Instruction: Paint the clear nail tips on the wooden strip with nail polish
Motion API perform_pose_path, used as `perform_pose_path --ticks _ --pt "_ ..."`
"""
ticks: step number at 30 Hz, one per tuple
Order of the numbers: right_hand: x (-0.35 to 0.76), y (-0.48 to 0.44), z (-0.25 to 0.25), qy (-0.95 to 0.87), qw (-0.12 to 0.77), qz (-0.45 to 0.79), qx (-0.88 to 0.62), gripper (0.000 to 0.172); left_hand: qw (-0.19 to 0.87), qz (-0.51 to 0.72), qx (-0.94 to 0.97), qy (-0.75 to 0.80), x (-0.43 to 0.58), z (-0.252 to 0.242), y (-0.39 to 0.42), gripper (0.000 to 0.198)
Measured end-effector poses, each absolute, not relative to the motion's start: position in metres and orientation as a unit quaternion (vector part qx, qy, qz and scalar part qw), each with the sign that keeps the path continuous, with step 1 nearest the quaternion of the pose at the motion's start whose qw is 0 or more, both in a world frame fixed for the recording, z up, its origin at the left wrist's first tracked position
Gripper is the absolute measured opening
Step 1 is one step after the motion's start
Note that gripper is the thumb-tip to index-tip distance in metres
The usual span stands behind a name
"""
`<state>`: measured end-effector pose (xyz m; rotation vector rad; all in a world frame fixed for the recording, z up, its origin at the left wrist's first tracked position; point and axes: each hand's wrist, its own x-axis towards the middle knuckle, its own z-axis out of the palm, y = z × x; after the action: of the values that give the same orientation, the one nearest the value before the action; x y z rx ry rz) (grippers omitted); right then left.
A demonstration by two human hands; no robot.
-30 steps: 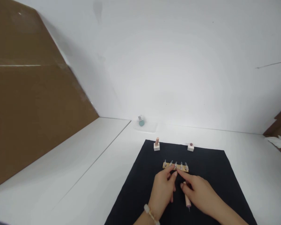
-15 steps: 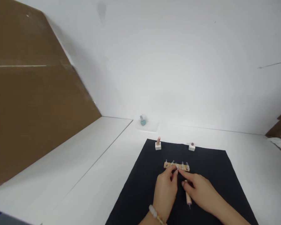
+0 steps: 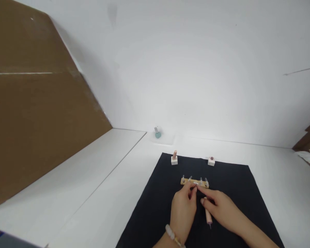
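left hand [image 3: 183, 215]: is hovering just in front of the strip, beaded bracelet [image 3: 173, 236] sitting on the wrist, thumb and first finger pinched in close together at the strip's front edge.

right hand [image 3: 222, 210]: is lying in from the right side, first finger stretching out to meet the left hand, other fingers curled under. Both hands are about equally near the strip.

wooden strip [image 3: 188, 182]: is lying flat on the black cloth mat [image 3: 237, 206], long axis running left to right, crosswise to both forearms, right beside the fingertips [image 3: 195, 187].

clear pegs [image 3: 206, 181]: 4 are showing, standing up along the strip's back edge (the middle stretch is behind the fingers, so no clue what's going on there).

grip: the 2 hands are almost touching at the strip, but a tiny pale bit between them is too small to make out, so I can't tell if anything's pinched.

wooden-handled tool [image 3: 208, 215]: is pointing toward the person, its purple tip lying below the right hand's curled fingers. Held or just touching? Can't tell.

beyond the strip: 2 white blocks are sitting at the mat's far edge, one with an upright peg [image 3: 174, 160], one with a round brown top [image 3: 211, 161].
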<state>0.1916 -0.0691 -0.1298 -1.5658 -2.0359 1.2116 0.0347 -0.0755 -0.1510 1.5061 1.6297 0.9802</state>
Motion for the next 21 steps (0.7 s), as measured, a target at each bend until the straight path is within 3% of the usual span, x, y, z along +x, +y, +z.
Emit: perform_pose_path --ticks 8,21 --pt "0.198 -0.079 -0.135 -0.637 0.233 0.548 -0.489 0.060 0.399 0.471 0.542 0.571 0.031 -0.153 -0.084 0.021" --pt "0.203 -0.094 -0.112 -0.666 0.313 0.446 -0.509 0.047 0.484 0.595 0.429 0.478 0.017 -0.137 -0.091 0.011"
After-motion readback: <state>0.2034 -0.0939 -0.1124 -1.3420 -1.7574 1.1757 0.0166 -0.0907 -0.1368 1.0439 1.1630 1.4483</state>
